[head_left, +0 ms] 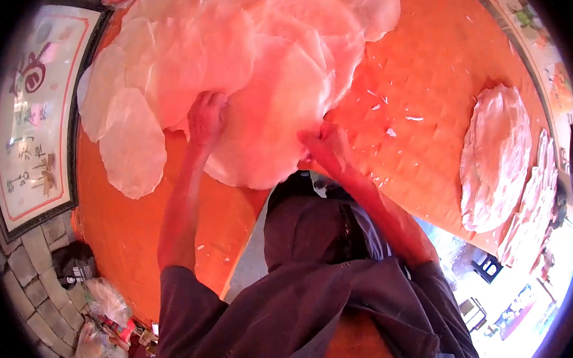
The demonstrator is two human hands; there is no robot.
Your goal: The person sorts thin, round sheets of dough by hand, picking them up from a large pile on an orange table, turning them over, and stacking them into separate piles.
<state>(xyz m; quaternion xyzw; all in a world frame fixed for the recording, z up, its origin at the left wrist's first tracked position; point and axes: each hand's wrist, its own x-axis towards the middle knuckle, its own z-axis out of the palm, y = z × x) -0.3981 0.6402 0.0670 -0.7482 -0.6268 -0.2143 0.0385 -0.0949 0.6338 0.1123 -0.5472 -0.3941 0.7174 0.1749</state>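
Thin, pale, translucent round sheets [191, 49] overlap in a broad layer across the orange table. The nearest large round sheet [265, 129] lies between my hands, its lower rim hanging close to my body. My left hand [208, 116] is closed at this sheet's left side, fingers curled on its edge. At the lower right rim, my right hand [326, 145] pinches the edge, with the fingertips partly hidden. A smaller oval sheet [131, 144] lies apart to the left of my left forearm.
On the right of the orange table [420, 154] lie a stack of pale wrinkled sheets [496, 157] and small white scraps [414, 118]. A framed panel with writing [40, 113] stands along the left. Plastic bags [102, 344] sit on the floor at lower left.
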